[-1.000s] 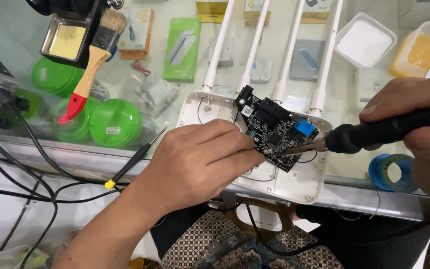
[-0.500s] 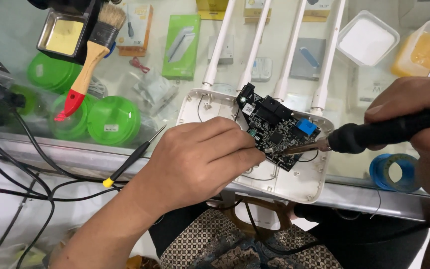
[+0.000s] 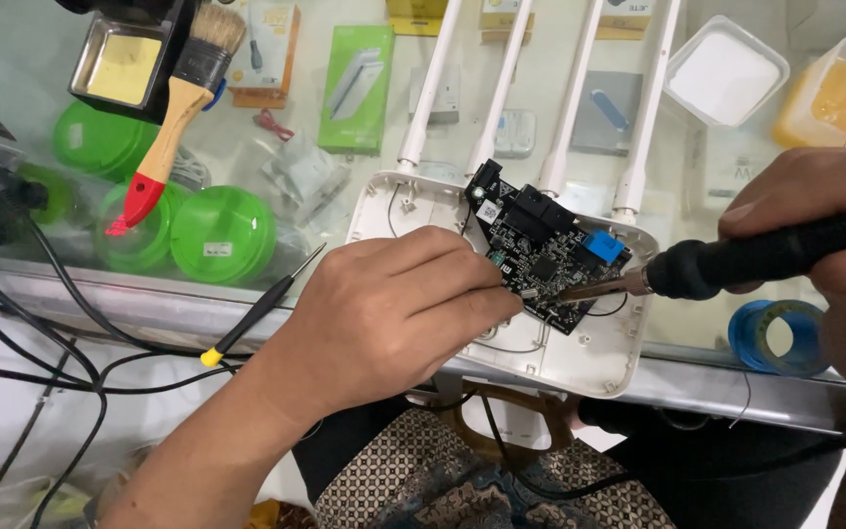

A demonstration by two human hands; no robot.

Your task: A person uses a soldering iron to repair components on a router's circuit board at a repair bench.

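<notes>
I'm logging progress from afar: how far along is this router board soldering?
Done: the white router shell lies open, its circuit board exposed. In hand: the left hand steadies the board while the right hand holds the soldering iron, tip on the board's lower edge. Left: the shell is not yet closed; its cover is not in view.

No sleeve, ring or watch is seen on the bare left hand (image 3: 384,313) and forearm. The right hand (image 3: 815,230) is likewise left uncovered. Below, a brown-and-cream patterned cloth garment (image 3: 423,480) is worn over the lap.
</notes>
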